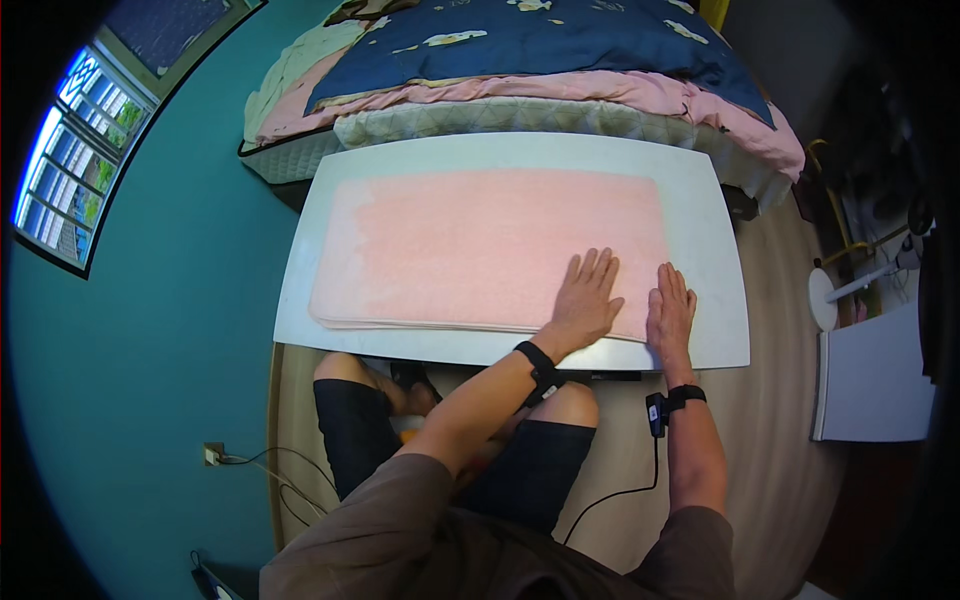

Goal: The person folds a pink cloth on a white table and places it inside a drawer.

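A pink folded cloth, which looks like a towel, lies flat on a white table, its layered edge towards me. My left hand rests palm down on the cloth near its lower right part, fingers spread a little. At the cloth's right edge, my right hand is set down on its side along the border, fingers pointing away from me. Neither hand grips anything. A black strap with a small device is round each wrist, and a cable runs down from the right one.
Beyond the table stands a bed with a blue cover and pink sheet. My knees are under the near table edge. To the right are a white cabinet and a white stand. Cables hang from a wall socket at left.
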### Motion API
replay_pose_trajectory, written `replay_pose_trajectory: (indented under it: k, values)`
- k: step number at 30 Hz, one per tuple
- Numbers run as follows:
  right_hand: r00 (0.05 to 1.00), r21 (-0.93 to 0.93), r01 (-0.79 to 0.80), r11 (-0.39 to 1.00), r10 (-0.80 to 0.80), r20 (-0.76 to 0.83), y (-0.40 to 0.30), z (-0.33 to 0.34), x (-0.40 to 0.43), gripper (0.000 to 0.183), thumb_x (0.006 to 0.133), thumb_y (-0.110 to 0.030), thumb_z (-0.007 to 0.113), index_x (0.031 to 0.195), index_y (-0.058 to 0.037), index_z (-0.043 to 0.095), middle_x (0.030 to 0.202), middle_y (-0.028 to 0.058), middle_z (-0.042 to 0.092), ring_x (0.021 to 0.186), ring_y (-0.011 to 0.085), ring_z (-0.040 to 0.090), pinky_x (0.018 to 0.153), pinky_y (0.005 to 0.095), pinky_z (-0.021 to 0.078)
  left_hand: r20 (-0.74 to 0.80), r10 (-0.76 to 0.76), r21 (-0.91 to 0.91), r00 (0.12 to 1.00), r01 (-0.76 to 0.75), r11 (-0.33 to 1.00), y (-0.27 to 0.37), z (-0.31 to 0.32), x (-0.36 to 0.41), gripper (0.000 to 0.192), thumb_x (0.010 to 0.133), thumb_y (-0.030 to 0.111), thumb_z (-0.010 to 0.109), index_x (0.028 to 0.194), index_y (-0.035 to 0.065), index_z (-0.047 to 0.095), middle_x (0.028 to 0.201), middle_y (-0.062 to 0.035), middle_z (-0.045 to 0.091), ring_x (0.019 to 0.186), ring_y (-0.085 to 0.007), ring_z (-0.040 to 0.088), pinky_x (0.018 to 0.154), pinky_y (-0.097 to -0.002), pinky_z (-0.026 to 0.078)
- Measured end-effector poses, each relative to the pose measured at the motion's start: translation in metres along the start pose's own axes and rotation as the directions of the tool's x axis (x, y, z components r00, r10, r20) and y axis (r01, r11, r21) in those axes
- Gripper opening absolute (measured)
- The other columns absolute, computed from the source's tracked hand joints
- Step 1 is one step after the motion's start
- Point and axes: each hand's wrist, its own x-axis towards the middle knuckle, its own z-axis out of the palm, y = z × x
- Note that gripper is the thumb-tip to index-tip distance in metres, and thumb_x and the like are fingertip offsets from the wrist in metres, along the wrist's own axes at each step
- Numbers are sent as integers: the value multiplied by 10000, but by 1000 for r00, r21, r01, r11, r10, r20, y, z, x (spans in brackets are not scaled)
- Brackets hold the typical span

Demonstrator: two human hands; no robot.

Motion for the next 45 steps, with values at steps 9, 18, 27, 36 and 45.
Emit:
replay_pose_trajectory:
  k: [9,18,27,36,45]
  values:
    - [1000,-19,-11,1000,11,2,5,-1,1,494,984,-237,389,1444,-58,418,1500,148,405,1415,296,322,1153,493,180,-21,-205,136,979,206,969,-99,-65,-68,659,970,374,450,1486,-4,291,1561,-194,263,1450,-369,219,1184,-508,136]
    - [1000,-15,-7,1000,7,14,5,2,3,497,982,-219,383,1451,-56,410,1504,146,399,1423,289,313,1157,493,172,-80,-447,265,891,451,852,-215,-143,-159,643,981,356,425,1506,23,265,1576,-181,238,1462,-366,188,1187,-505,117]
    - [1000,-33,2,999,-1,31,13,2,1,513,983,-234,374,1465,-61,391,1518,137,381,1436,278,289,1160,497,160,-116,-691,288,714,690,664,-294,-194,-222,649,989,394,372,1531,66,231,1592,-164,209,1476,-368,134,1185,-531,65]
    - [1000,-64,-15,998,15,6,12,3,-1,509,980,-227,384,1462,-62,393,1515,144,384,1431,291,296,1153,509,168,-230,-913,230,337,930,285,-323,-217,-237,681,1001,449,337,1525,31,218,1585,-235,166,1465,-423,118,1164,-572,89]
    - [1000,-35,-4,999,3,-21,3,-1,1,494,976,-209,409,1446,-58,412,1497,158,405,1410,319,327,1145,517,187,-232,-254,56,939,273,960,-134,-110,6,765,948,401,517,1523,10,199,1585,-235,160,1473,-380,136,1185,-522,74]
